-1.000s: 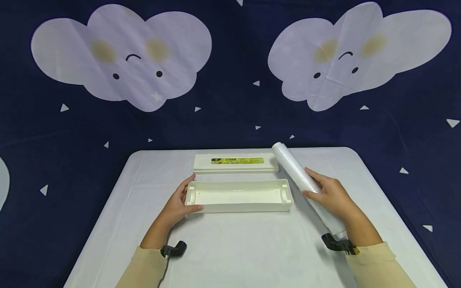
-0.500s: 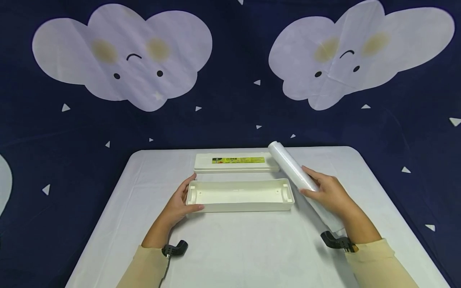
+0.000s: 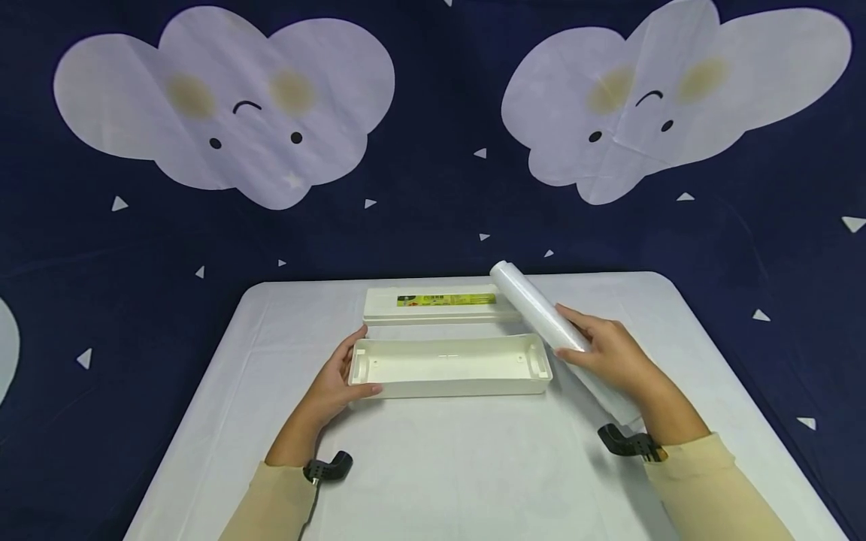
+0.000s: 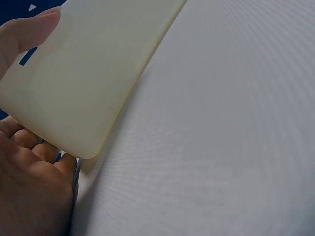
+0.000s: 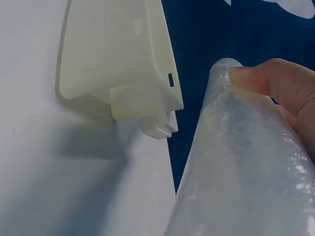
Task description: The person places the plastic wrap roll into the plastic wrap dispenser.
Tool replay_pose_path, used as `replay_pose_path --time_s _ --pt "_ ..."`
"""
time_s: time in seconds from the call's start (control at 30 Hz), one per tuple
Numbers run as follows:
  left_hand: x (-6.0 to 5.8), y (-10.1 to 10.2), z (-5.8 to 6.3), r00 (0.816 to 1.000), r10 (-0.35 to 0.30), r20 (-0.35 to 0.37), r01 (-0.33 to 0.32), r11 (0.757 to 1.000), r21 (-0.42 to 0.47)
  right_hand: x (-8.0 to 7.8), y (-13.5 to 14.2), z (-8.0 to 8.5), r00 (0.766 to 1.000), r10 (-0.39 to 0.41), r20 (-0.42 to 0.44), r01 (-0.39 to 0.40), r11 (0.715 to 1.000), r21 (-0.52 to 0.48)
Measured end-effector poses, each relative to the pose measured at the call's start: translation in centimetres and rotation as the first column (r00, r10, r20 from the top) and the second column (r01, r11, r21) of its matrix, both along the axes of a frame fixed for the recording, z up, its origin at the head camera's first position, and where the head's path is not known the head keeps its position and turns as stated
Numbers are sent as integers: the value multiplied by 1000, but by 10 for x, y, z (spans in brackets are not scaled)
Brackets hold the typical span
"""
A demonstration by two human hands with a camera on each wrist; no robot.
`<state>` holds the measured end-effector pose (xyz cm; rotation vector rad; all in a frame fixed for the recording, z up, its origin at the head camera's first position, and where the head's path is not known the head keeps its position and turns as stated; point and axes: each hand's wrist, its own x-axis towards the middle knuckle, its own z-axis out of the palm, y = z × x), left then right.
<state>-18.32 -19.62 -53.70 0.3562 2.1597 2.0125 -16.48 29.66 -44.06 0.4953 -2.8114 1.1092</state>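
Note:
A long cream plastic wrap box (image 3: 446,388), without its lid, lies at mid-table with its hollow side up. My left hand (image 3: 335,374) grips its left end, thumb on the near wall and fingers around the end. To the right, my right hand (image 3: 612,352) holds a roll of plastic wrap (image 3: 541,308) around its middle, tilted with its far end toward the upper left. In the right wrist view the thumb presses on the shiny film, and the box end (image 5: 128,59) stands apart to the left. The near end of the roll is partly hidden by my right wrist.
Behind the box lies its cream lid (image 3: 443,310) with a yellow-green label; the roll's far part crosses over the lid's right end. White cloth covers the table (image 3: 473,466). A dark blue cloud-print curtain (image 3: 433,150) hangs behind the far edge.
My right hand has moved the roll a little left and away from me, its far end now over the lid's right end. The left hand and box have stayed in place.

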Motion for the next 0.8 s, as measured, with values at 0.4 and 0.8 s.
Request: replay_pose_path --time_s 0.4,0.8 --pt "0 0 -1 1000 -3 -8 3 1000 7 -10 -9 1 997 80 -19 -81 997 -6" --pt "0 0 0 1000 -3 -4 3 1000 19 -21 -17 8 986 162 -25 -161 987 19"
